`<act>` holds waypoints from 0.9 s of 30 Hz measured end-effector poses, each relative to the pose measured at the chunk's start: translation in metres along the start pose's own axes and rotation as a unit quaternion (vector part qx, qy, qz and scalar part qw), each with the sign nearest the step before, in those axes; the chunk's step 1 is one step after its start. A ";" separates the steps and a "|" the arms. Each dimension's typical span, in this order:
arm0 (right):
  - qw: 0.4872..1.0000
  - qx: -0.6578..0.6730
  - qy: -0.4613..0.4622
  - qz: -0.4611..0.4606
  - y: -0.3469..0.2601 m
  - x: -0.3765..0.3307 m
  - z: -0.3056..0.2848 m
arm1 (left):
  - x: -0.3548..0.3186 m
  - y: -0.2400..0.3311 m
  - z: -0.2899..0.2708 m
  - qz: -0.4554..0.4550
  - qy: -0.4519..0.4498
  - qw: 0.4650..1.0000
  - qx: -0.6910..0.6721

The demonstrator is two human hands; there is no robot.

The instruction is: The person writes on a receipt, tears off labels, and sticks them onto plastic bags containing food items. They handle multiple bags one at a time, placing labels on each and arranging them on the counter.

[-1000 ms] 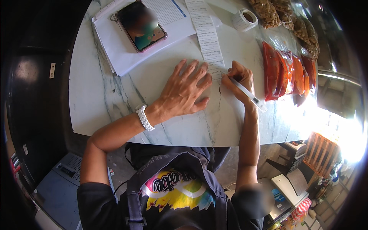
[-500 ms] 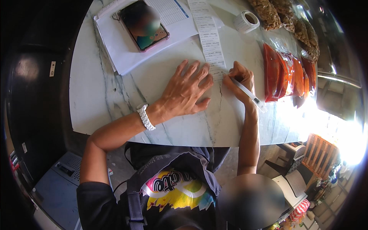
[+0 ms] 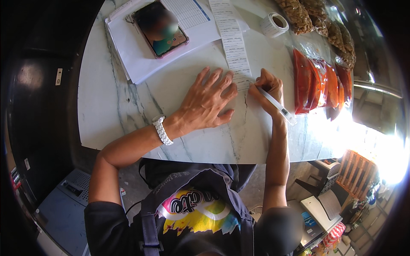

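A long strip of white labels with handwriting runs down the marble-patterned table between my hands. My left hand lies palm down with its fingers spread, the fingertips at the strip's left edge near its lower end. A white watch is on that wrist. My right hand is closed round a white pen, held slanted at the right edge of the lowest label. The fingers hide the pen's tip.
At the upper left a phone lies on a stack of papers. A label roll stands beyond my right hand. Bags of red-orange sauce and bags of brown snacks line the right side. Strong light glares at the right edge.
My right hand and the pen have shifted very slightly at the lowest label, where a little more writing shows. My left hand stays in place.
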State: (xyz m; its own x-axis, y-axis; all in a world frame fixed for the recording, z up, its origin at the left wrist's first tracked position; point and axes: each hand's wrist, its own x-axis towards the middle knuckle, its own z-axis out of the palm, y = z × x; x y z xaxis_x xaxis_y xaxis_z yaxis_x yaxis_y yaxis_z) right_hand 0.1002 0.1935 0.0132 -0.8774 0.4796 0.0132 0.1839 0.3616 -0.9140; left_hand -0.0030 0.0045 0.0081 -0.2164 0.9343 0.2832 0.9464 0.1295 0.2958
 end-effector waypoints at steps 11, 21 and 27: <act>1.000 -0.017 -0.008 -0.010 0.001 0.000 -0.001 | 0.000 0.000 0.000 0.000 0.002 1.000 -0.001; 1.000 -0.002 0.007 -0.006 0.003 0.001 -0.001 | 0.001 0.000 -0.001 0.001 0.000 1.000 0.002; 0.999 0.016 0.027 0.016 -0.004 0.000 0.001 | 0.000 0.000 0.001 0.000 -0.001 1.000 0.005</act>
State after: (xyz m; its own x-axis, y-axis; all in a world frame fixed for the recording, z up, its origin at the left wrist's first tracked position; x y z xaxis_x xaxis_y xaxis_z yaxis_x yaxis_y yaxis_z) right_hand 0.0996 0.1914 0.0166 -0.8463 0.5326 0.0048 0.1958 0.3195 -0.9271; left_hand -0.0026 0.0043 0.0075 -0.2162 0.9349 0.2814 0.9488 0.1332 0.2864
